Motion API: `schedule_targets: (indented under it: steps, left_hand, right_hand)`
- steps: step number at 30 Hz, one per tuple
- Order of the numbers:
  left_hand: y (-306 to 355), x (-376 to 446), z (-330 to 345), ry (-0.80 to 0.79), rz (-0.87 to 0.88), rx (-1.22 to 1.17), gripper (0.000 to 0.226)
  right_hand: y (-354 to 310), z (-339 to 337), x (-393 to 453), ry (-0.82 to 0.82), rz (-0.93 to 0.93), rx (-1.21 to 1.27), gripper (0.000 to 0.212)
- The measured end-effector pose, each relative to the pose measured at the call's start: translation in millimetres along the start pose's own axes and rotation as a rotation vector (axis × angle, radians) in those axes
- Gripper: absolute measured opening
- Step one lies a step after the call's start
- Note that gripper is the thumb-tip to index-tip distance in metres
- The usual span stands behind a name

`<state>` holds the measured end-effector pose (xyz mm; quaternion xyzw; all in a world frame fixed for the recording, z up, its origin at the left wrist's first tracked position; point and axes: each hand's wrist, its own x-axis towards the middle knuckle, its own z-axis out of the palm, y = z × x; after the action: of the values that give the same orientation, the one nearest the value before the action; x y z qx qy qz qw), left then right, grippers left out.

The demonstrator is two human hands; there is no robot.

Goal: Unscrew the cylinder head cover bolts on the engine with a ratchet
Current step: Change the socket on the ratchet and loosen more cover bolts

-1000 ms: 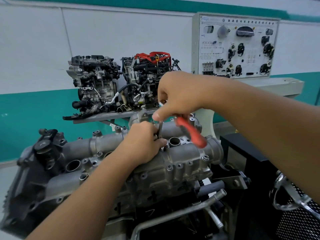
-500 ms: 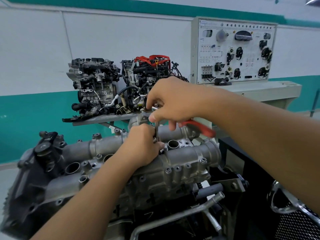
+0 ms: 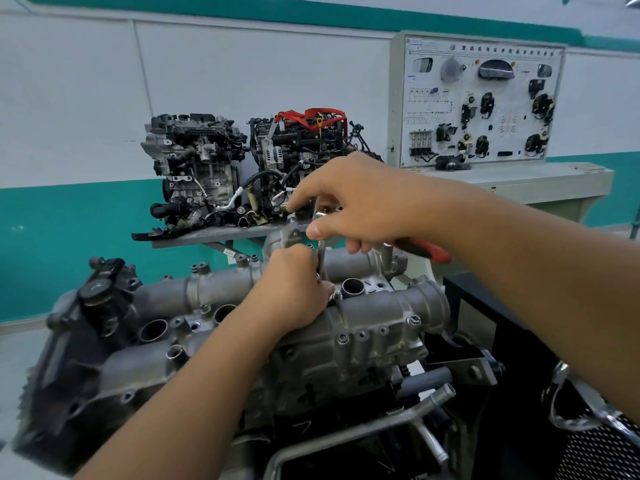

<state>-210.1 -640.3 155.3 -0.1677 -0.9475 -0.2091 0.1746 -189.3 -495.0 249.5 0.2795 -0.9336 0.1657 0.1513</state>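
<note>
The big grey metal engine [image 3: 346,341] sits near, in the middle, with round open holes along its top. Small silver bolts [image 3: 414,319] dot its near side. The left hand [image 3: 294,292] rests on top of the engine, its grip curled tight around the bottom of a thin silver ratchet bar [image 3: 321,252] that stands upright. The right hand [image 3: 356,199] is just above it, its grip closed on the red-handled ratchet [image 3: 424,250], whose red handle sticks out to the right. Both arms cross in front of the engine and hide the spot where the tool meets it.

Far behind, on a grey shelf [image 3: 194,237], stand two dark engines [image 3: 197,168], one with red straps on top. To the far right a white board with black car parts [image 3: 481,102] stands on a pale green worktop [image 3: 554,181]. A silver metal pipe [image 3: 381,424] runs low on the near side.
</note>
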Motion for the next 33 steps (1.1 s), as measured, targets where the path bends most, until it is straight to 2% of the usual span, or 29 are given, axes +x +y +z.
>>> schedule_targets:
  steps: [2,3,7,11,14,18,20,23,26,29,33]
  left_hand:
    - [-1.5,1.3,-1.1,-0.042,0.031,-0.015,0.014]
    - [-2.9,0.9,-1.5,-0.052,0.041,-0.025,0.012]
    - [-6.3,-0.2,-1.7,-0.049,0.073,-0.041,0.011]
    - [-0.3,1.3,0.1,-0.012,-0.006,-0.008,0.023]
    - [8.7,7.1,-0.3,-0.055,0.013,0.168,0.037]
    - [13.6,12.4,-6.3,-0.137,0.075,0.230,0.027]
    - [10.3,14.3,-13.7,-0.225,0.137,0.217,0.012]
    - [3.3,14.0,-23.8,-0.304,0.197,0.159,0.011]
    - [-4.5,12.7,-21.4,-0.272,0.240,0.321,0.020]
    - [-8.4,9.4,-18.0,-0.246,0.272,0.357,0.028]
    - [-8.9,8.8,-19.8,-0.167,0.296,0.312,0.018]
  right_hand:
    - [0.0,-1.8,-0.7,-0.014,0.020,0.005,0.035]
    - [0.3,-3.4,-1.3,-0.013,0.015,-0.010,0.032]
    - [2.2,-11.4,-7.2,0.039,0.023,-0.031,0.026]
    - [13.9,-18.2,-14.4,0.253,0.118,0.099,0.018]
    - [29.0,-15.2,-24.0,0.476,0.206,0.290,0.014]
    - [46.2,0.0,-41.9,0.640,0.297,0.547,0.015]
    - [50.7,11.8,-49.1,0.686,0.324,0.703,0.016]
    - [53.3,30.3,-54.5,0.735,0.346,1.080,0.006]
    - [59.0,43.8,-55.0,0.797,0.391,1.395,0.010]
    - [64.9,53.6,-58.8,0.804,0.393,1.558,0.016]
    - [72.1,62.1,-75.1,0.784,0.296,1.690,0.021]
